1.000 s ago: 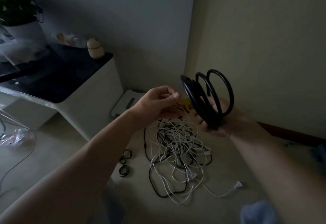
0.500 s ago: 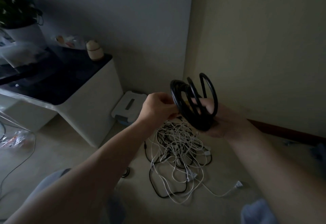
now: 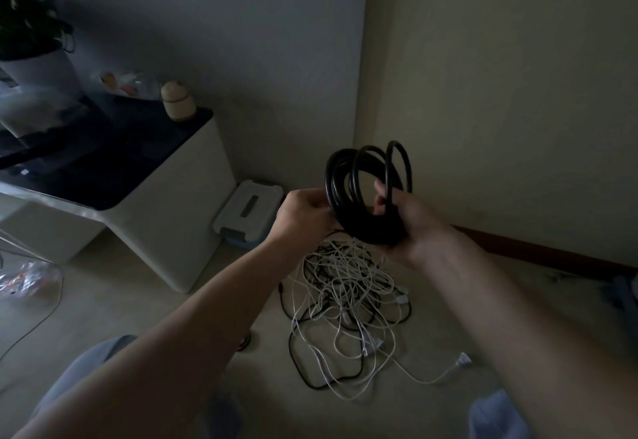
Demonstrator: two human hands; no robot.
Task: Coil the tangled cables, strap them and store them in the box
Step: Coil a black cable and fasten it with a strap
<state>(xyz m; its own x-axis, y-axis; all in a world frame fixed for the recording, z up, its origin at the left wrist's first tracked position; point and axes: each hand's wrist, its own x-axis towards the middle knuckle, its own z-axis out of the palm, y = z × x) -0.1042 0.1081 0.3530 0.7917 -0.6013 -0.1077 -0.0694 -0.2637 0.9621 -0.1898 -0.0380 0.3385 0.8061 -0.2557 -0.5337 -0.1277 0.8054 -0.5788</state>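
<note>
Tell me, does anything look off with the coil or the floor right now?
The black coil, held by the left hand and right hand, is uneven: one loop splays apart on its right. Below it, white and black cables lie tangled on the floor.

The coil is showing solid black. The tangle is mixing thin white cables with black ones. The box is showing a white lid over a blue base. The counter is looking white with a near-black top, the jar beige. The floor is reading pale beige, the skirting board reddish brown, the plant dark green in a white pot.
</note>
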